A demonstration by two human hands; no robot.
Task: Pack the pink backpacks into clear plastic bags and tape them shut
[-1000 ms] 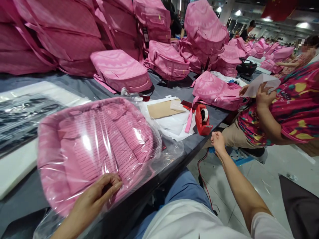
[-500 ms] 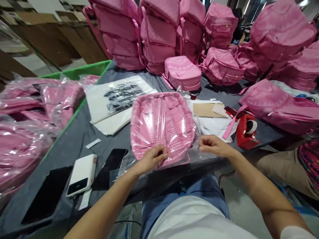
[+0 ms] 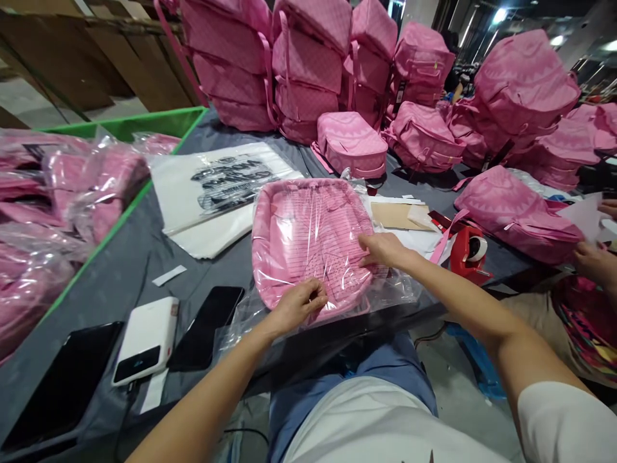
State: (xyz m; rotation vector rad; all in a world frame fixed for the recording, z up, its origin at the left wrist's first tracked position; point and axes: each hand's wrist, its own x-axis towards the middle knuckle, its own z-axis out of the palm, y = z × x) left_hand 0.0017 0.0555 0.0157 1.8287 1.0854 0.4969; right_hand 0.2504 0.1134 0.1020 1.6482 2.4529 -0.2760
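In front of me on the table lies a pink backpack (image 3: 312, 222) with rows of dark print, sealed inside a clear plastic bag (image 3: 393, 289). My left hand (image 3: 299, 305) is closed at the bag's near edge, thumb and fingers pinched together on the film. My right hand (image 3: 384, 249) rests over the right side of the backpack, its fingers bent and closed on the plastic there. Loose film spreads out past the backpack's right and near left sides. What exactly lies between the right fingertips is partly hidden.
White printed plastic bags (image 3: 231, 180) lie behind to the left. A red tape dispenser (image 3: 470, 254), power bank (image 3: 147, 337) and black phone (image 3: 207, 328) are nearby. Pink backpacks (image 3: 308, 71) stand stacked behind. Bagged ones fill a green-edged bin (image 3: 110, 231). Another person's hand (image 3: 598, 263) is at right.
My right hand has moved left and up, from beside the bag onto the backpack's right side. My left hand stays at the near edge. Another person's hands have appeared at right.
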